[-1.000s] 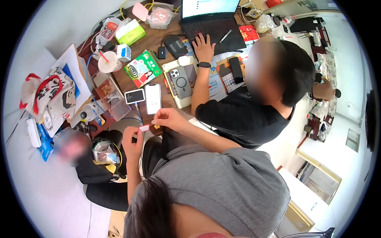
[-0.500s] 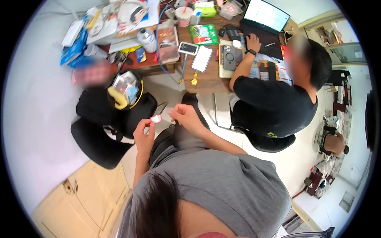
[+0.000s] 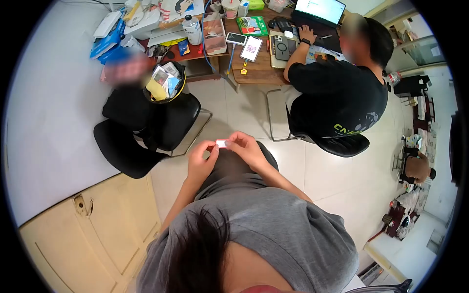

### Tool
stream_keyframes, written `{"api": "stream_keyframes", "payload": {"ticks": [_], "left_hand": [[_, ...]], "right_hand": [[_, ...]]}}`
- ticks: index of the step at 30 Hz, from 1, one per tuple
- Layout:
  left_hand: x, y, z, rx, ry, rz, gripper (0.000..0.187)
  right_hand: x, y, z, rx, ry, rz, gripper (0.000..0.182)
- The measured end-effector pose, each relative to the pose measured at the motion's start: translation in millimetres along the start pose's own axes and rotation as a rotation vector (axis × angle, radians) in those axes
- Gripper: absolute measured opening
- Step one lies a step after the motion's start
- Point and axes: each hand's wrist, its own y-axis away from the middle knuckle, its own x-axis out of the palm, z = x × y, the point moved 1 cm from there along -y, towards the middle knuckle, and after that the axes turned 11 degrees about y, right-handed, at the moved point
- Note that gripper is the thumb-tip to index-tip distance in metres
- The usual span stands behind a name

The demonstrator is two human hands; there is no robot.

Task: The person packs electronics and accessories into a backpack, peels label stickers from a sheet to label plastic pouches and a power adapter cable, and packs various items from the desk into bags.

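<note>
Between my two hands, in front of my lap, is a small flat white piece with a red edge (image 3: 222,143); its exact kind is too small to make out. My left hand (image 3: 202,158) pinches its left end with thumb and forefinger. From the other side, my right hand (image 3: 245,149) closes thumb and fingers on the right end. The fingertips cover both ends, so only the white middle and some red border show.
Ahead stands a wooden desk (image 3: 264,73) with phones, a green packet (image 3: 252,26) and a laptop (image 3: 320,12). A co-worker in a black shirt (image 3: 337,97) sits there at right. Left are a black chair (image 3: 128,151) and a bin of boxes (image 3: 166,85).
My right hand, apart before, has come onto the red-edged piece. Both hands now sit further right in view. The view has shifted, with the desk higher in it and more floor showing.
</note>
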Motion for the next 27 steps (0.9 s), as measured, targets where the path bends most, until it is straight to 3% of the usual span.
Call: {"api": "stream_keyframes", "payload": {"ticks": [7, 11, 17, 20, 24, 27], "left_hand": [[81.6, 21.5, -14.9, 0.101, -0.073, 0.096, 0.006], [178.4, 40.5, -18.7, 0.251, -0.162, 0.258, 0.005], [350.3, 94.0, -39.8, 0.389, -0.169, 0.535, 0.004], [419.4, 112.1, -57.1, 0.357, -0.031, 0.616, 0.004], [485.9, 122.2, -79.7, 0.023, 0.126, 0.772, 0.007], [529.4, 123.1, -86.9, 0.001, 0.195, 0.877, 0.01]], "right_hand": [[-59.5, 74.0, -4.6, -0.086, -0.029, -0.121, 0.008], [-132.2, 144.7, -21.9, -0.131, 0.195, -0.333, 0.011], [-265.5, 282.7, -28.6, -0.146, 0.235, -0.508, 0.008], [-320.6, 341.4, -34.7, -0.154, 0.231, -0.636, 0.009], [-365.6, 396.0, -39.6, -0.169, 0.156, -0.782, 0.009], [-386.2, 421.9, -47.5, -0.165, 0.105, -0.896, 0.009]]}}
